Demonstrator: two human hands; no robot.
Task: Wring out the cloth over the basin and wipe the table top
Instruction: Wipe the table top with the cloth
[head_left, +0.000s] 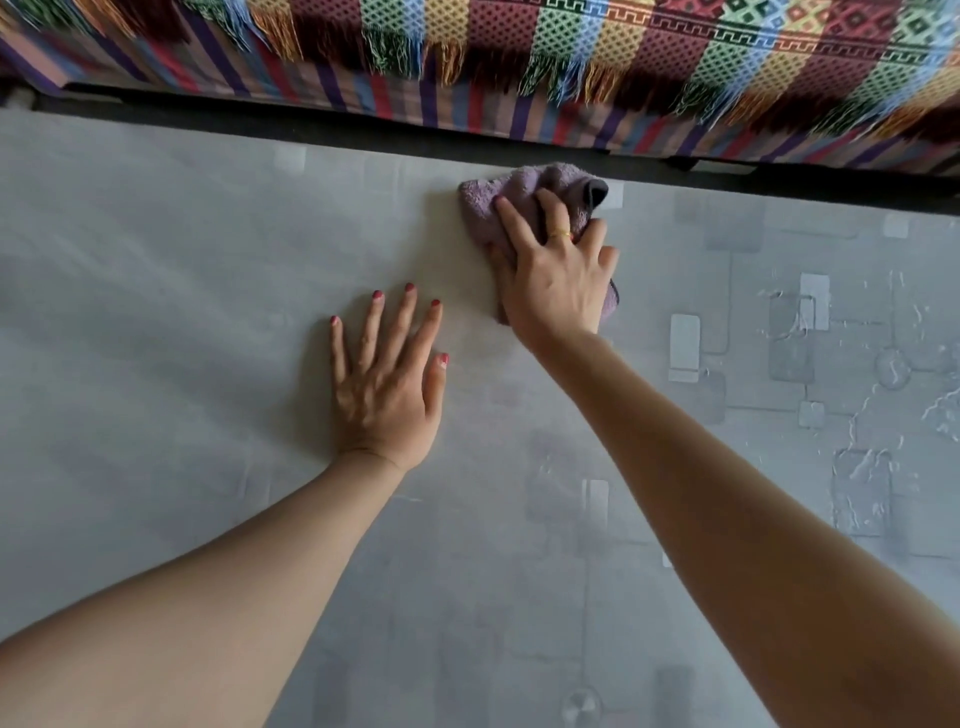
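Observation:
A bunched purple cloth (511, 195) lies on the grey patterned table top (156, 312) near its far edge. My right hand (558, 275) presses flat on the cloth, fingers spread over it and a gold ring on one finger. My left hand (387, 379) rests palm down on the bare table, fingers apart, a hand's width left of the cloth and holding nothing. No basin is in view.
Water streaks and droplets (862, 467) glisten on the right part of the table. Beyond the far edge hangs a multicoloured woven blanket with fringes (571, 57) over a striped fabric. A dark gap (363, 130) runs between table and fabric.

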